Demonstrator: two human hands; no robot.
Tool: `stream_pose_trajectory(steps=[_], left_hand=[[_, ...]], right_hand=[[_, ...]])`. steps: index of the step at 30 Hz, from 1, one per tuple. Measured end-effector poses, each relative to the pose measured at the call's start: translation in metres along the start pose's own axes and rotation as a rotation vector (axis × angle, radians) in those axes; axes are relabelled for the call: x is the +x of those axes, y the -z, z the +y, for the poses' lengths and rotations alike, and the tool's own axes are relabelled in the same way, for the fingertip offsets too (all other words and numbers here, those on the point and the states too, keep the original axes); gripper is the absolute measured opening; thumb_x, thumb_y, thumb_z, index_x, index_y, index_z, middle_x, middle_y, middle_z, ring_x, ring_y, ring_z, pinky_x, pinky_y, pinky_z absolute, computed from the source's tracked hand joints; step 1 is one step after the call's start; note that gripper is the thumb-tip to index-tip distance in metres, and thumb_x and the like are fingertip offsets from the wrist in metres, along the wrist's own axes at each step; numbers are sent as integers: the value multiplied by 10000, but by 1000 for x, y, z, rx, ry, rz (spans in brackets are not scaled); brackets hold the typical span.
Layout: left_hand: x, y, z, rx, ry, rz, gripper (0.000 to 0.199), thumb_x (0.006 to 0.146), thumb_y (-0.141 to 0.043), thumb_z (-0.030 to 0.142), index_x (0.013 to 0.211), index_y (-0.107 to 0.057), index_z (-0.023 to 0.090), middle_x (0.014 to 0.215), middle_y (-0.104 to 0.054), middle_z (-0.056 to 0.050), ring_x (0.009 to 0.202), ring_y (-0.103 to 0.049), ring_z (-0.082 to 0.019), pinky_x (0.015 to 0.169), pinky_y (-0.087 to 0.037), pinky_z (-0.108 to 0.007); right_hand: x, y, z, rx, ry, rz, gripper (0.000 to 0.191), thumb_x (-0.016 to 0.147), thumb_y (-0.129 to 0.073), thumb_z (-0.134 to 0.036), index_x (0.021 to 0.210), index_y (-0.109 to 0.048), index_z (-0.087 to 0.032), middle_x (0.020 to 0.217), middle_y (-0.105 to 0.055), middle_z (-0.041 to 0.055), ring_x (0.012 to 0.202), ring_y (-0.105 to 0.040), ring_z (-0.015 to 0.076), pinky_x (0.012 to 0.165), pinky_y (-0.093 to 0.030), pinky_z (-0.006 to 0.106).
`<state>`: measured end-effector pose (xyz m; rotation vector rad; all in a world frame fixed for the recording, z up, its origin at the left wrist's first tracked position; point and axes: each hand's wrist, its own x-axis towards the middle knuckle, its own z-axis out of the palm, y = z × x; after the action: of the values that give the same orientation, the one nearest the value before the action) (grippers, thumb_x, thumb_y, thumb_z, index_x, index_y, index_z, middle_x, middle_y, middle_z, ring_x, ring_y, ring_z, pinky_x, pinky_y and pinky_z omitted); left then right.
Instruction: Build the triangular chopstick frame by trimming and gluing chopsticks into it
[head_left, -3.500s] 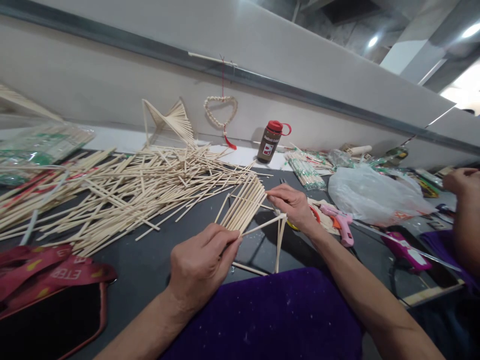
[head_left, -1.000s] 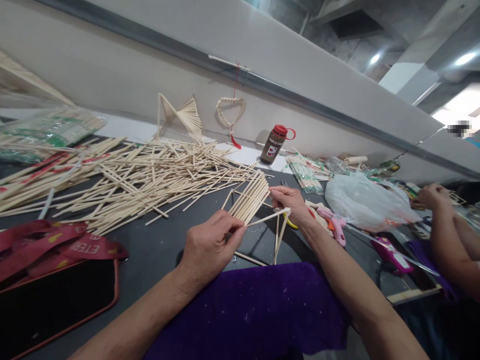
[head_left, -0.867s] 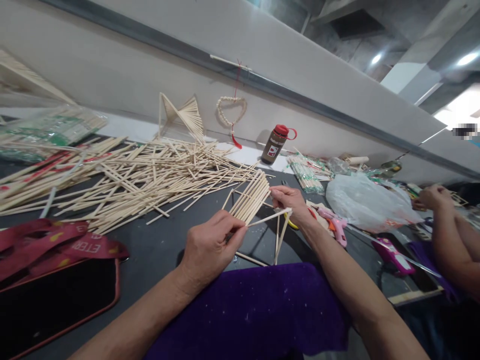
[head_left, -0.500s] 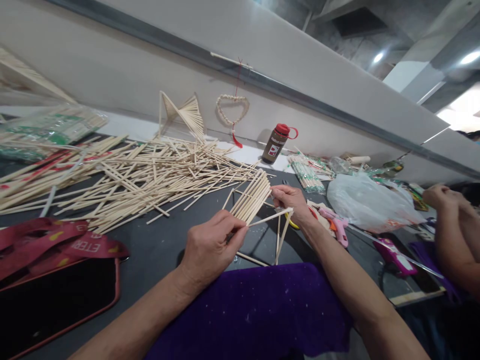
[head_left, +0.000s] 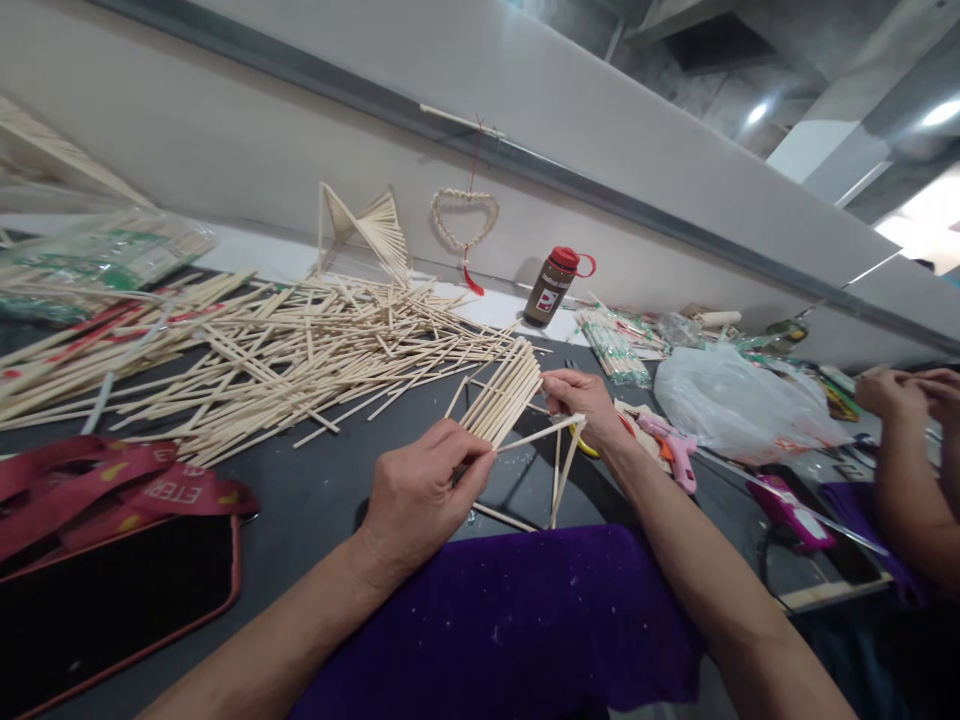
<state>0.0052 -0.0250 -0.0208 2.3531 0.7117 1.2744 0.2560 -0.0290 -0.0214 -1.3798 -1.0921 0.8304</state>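
A stick frame of pale wooden sticks, laid side by side in a slanted row, stands between my hands on the dark table. With thumb and fingers pinched, my left hand grips the near lower end of the row. My right hand is closed at the row's right edge, its fingertips at the stick ends. Below and to the right, thin sticks form the open triangular part of the frame, partly over the purple cloth's far edge. The right fingertips are partly hidden.
A big pile of loose sticks spreads at the left. Behind stand a twisted stick model and a brown bottle. A pink glue gun, plastic bag and another person's hands are right; a phone lies front left.
My hands and the stick frame hold still. At the far right, the other person's hands have shifted slightly, with more of the second hand showing.
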Motion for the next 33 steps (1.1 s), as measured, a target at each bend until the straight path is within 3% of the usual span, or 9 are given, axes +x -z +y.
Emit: stream_pose_trajectory(steps=[6, 9, 12, 19, 24, 29, 33], left_hand=[[0, 1, 1, -2, 3, -11, 71, 832, -602, 187, 801, -663, 205, 747, -635, 24, 648, -597, -75, 565, -420, -184], [1, 2, 0, -17, 3, -4, 63, 827, -609, 184, 814, -667, 206, 756, -642, 23, 639, -596, -71, 565, -427, -180], [2, 2, 1, -15, 7, 1, 58, 827, -613, 195, 813, -669, 203, 751, -645, 20, 625, -595, -72, 559, -432, -180], [2, 2, 3, 6, 0, 2, 58, 828, -617, 206, 807, -671, 201, 743, -643, 22, 626, -595, -72, 572, -435, -178], [4, 2, 4, 2, -4, 0, 64, 831, -612, 208, 804, -670, 200, 739, -645, 21, 628, -598, -75, 574, -440, -175], [4, 2, 3, 7, -6, 1, 57, 828, -619, 204, 807, -672, 197, 741, -642, 20, 636, -602, -75, 579, -440, -177], [3, 2, 3, -11, 9, -2, 60, 827, -622, 202, 803, -677, 201, 749, -654, 16, 644, -608, -80, 588, -448, -182]], right_hand=[[-2, 0, 0, 38, -14, -22, 263, 700, -727, -393, 843, -761, -175, 530, -588, -13, 442, -415, 68, 421, -228, 214], [-3, 2, -1, 30, -19, -8, 306, 723, -695, -429, 885, -756, -176, 702, -671, 22, 452, -442, 69, 423, -253, 225], [-7, 5, -4, -33, 64, 51, 293, 749, -664, -434, 893, -752, -194, 850, -695, 34, 493, -483, 78, 483, -351, 243], [-16, 4, -7, -221, 302, -5, 220, 809, -607, -365, 948, -754, -276, 763, -636, 15, 647, -529, 128, 564, -421, 256], [-16, 3, -7, -290, 325, 13, 228, 822, -588, -365, 955, -752, -279, 814, -650, 32, 635, -537, 133, 561, -428, 270], [-17, 3, -10, -355, 406, 21, 214, 837, -577, -320, 955, -752, -286, 844, -672, 35, 771, -583, 165, 687, -457, 304], [-18, 2, -7, -284, 303, 23, 214, 823, -591, -342, 948, -749, -268, 798, -655, 21, 626, -551, 129, 596, -435, 274]])
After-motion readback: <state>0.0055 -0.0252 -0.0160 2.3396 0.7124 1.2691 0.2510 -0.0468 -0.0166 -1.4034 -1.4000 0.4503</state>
